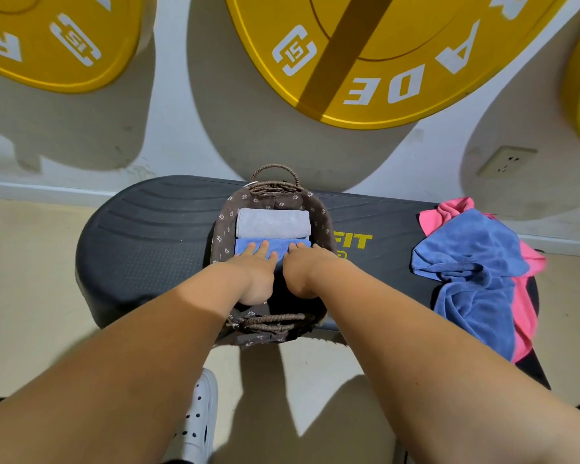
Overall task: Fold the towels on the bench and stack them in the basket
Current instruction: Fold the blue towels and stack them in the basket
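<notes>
As seen from the head camera, which looks down over both forearms, the basket [325, 212] stands at the middle of the black table [141, 242]. It is wicker with a brown flowered lining and has one loop handle at its far end and one at its near end.

Two folded towels lie inside it. The grey towel [273, 222] lies at the far side. The folded blue towel [245, 246] lies just in front of it, and their long edges touch.

The left grip [255, 266] lies palm down on the folded blue towel. Its fingers [263, 247] are straight and spread and are closed round nothing. The right grip [307, 267] lies beside it on the same towel, nearly touching the left. Its fingertips [298, 246] are extended onto the cloth and likewise grasp nothing. The hands hide the near part of the towel.

At the right end of the table, well apart from the basket, a loose blue towel [476, 262] lies crumpled and unfolded on top of a pink towel [444, 212]. Both hang over the near edge of the table.

Behind the table, yellow weight plates [382, 78] marked 15 lean against a pale wall. A wall socket [506, 160] sits low at the right. A white perforated shoe [198, 420] shows on the beige floor [31, 279] between the forearms.
</notes>
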